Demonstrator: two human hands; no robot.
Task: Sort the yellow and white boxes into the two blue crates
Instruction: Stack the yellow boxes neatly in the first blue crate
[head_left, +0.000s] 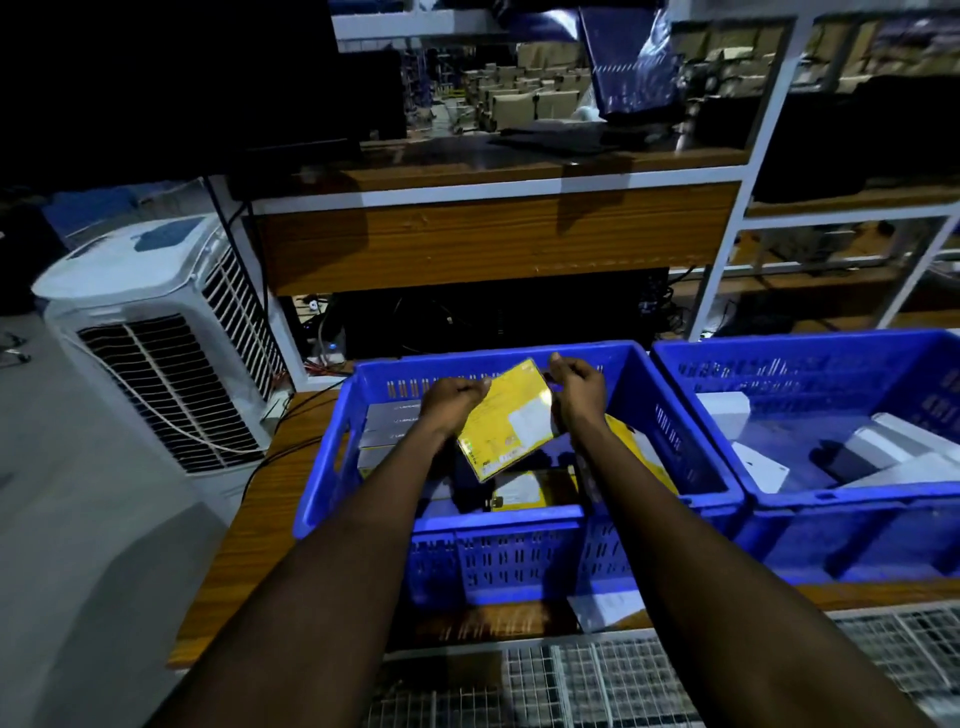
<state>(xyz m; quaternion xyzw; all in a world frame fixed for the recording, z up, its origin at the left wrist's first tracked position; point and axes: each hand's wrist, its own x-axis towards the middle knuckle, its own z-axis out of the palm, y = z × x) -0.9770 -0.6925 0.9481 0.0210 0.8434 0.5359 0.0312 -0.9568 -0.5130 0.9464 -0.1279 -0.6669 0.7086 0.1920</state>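
While left hand (451, 404), right hand (577, 396) grip one yellow box (501, 423) over left blue crate (322, 488), second blue crate (831, 498) sits beside.

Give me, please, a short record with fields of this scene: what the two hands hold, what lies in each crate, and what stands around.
left blue plastic crate: yellow boxes and stacked grey boxes inside
right blue plastic crate: white boxes inside
held item: flat yellow rectangular box, tilted, above the left crate
left hand: grips the box's left edge
right hand: grips its right edge
support: brown wooden table
nearby: white plastic air cooler, left of the table
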